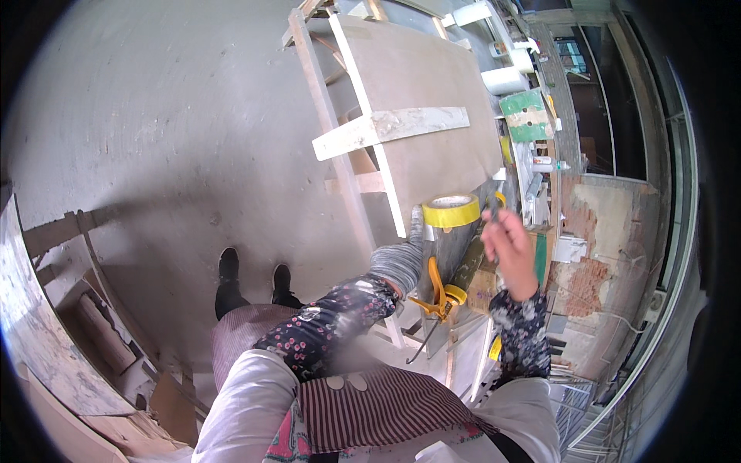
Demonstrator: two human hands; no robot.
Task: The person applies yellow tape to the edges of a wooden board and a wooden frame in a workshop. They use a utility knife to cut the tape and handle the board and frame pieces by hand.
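My left hand [400,258], in a grey striped glove, is at the near corner of a brown board. One finger lies straight up against the side of a roll of yellow tape [451,211], and the hand seems closed on it; its other fingers are hidden. To the right, my bare right hand [510,248] is raised with its fingers bent together. A small dark thing shows at the fingertips, too blurred to name. Below the roll sits a tape dispenser [440,297] with an orange handle and yellow tape.
The brown board [432,69] lies on a wooden frame, with a whitish plank [394,130] across it. Along the right stand white rolls [505,81], a green box [527,116] and bottles [546,163]. A marbled panel [38,332] on a wooden stand is at left.
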